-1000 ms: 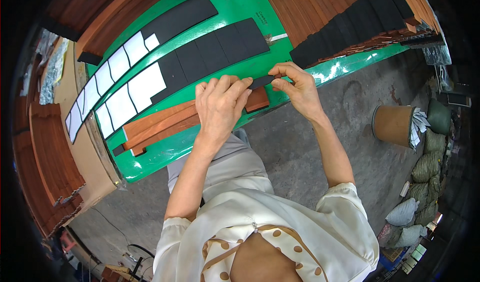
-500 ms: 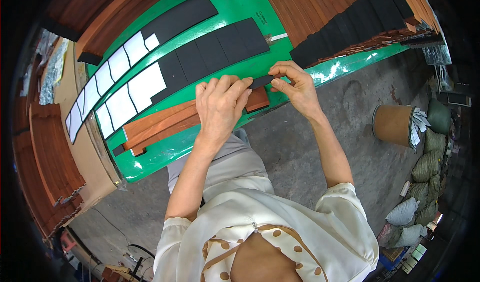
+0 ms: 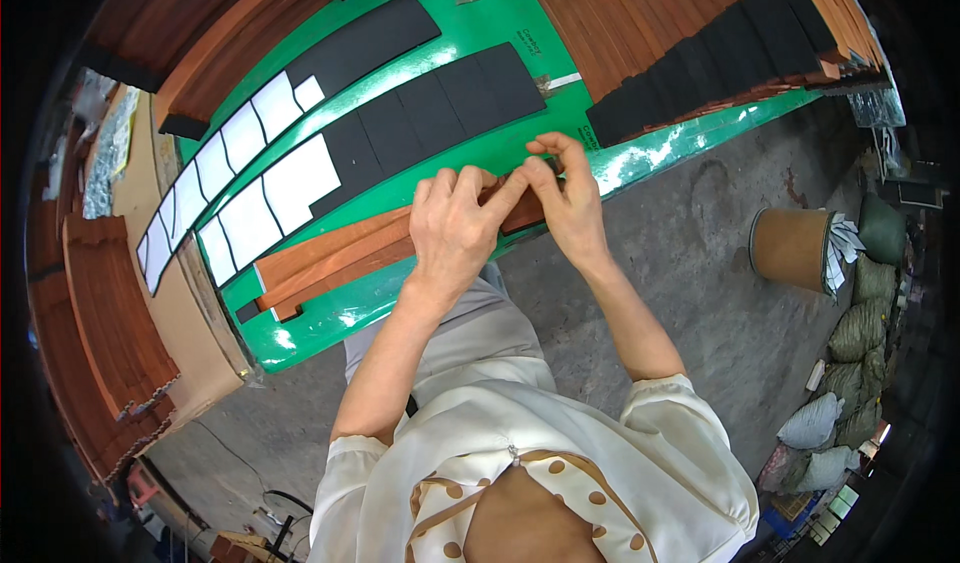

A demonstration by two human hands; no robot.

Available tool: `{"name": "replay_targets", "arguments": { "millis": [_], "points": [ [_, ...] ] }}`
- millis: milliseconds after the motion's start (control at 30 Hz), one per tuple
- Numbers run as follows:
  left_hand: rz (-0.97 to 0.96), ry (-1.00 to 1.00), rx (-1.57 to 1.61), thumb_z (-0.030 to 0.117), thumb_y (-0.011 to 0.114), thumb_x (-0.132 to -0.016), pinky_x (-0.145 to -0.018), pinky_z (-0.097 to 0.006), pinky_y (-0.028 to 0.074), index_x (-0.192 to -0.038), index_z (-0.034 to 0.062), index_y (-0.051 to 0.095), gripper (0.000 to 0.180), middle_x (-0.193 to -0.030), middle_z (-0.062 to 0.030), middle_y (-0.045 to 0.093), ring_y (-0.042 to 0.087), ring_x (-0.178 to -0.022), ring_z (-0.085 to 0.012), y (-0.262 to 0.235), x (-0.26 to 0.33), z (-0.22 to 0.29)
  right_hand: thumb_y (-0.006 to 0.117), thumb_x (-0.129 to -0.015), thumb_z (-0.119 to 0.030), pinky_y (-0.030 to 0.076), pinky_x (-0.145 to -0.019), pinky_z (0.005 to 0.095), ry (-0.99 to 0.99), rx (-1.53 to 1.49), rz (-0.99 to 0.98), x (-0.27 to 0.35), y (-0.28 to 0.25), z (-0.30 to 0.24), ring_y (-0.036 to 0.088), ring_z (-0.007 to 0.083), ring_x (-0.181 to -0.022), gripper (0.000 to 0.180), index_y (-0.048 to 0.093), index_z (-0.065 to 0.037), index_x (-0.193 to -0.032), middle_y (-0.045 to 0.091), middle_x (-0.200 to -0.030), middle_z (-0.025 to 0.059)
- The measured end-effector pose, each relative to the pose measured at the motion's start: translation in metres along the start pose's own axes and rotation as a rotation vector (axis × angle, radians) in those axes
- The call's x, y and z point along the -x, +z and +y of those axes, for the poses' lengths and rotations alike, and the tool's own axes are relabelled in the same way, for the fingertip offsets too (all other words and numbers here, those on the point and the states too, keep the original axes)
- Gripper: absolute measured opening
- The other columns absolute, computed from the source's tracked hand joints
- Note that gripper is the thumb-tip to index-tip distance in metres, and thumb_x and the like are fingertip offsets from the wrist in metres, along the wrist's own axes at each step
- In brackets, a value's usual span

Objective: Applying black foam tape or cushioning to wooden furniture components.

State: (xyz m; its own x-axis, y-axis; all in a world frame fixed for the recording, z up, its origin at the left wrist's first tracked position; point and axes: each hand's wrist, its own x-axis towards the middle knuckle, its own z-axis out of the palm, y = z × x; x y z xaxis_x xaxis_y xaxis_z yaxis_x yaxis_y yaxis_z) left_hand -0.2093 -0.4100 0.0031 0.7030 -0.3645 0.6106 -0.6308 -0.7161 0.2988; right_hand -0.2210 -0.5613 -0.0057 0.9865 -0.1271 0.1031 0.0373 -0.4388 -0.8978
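Left hand (image 3: 447, 231) curls over brown wooden strips (image 3: 345, 256), covering part of them; strips lie along near edge of green table (image 3: 325, 328). My right hand (image 3: 568, 208) meets left thumb, fingers bent narrow; whether either pinches anything, cannot tell. Just beyond: black sheets (image 3: 430, 113), white-faced pieces (image 3: 275, 203) at left. Black-ended slat stack (image 3: 690, 73) crowds right far side. Brown drum (image 3: 790, 250) stands on floor (image 3: 680, 253).
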Motion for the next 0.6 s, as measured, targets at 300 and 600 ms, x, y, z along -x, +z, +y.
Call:
{"name": "replay_targets", "arguments": {
  "millis": [300, 600],
  "points": [
    [0.069, -0.006, 0.054, 0.017, 0.063, -0.072, -0.056, -0.032, 0.04, -0.092, 0.0211, 0.069, 0.022, -0.072, 0.0015, 0.053, 0.053, -0.065, -0.0173, 0.0, 0.007, -0.004, 0.041, -0.099, -0.016, 0.048, -0.073, 0.0298, 0.086, -0.064, 0.233, 0.005, 0.02, -0.009, 0.058, 0.0157, -0.086, 0.022, 0.051, -0.002, -0.112, 0.065, -0.092, 0.0065],
    [0.245, -0.125, -0.132, 0.01, 0.067, -0.069, -0.075, -0.036, 0.037, -0.089, 0.0163, 0.067, 0.021, -0.095, -0.0027, 0.061, 0.058, -0.09, -0.0201, -0.114, 0.055, -0.021, 0.043, -0.1, -0.032, 0.049, -0.068, 0.0261, 0.243, -0.094, 0.091, -0.002, -0.014, 0.002, 0.053, 0.0106, -0.077, 0.036, 0.059, -0.002, -0.112, 0.062, -0.099, 0.0056]
  ]
}}
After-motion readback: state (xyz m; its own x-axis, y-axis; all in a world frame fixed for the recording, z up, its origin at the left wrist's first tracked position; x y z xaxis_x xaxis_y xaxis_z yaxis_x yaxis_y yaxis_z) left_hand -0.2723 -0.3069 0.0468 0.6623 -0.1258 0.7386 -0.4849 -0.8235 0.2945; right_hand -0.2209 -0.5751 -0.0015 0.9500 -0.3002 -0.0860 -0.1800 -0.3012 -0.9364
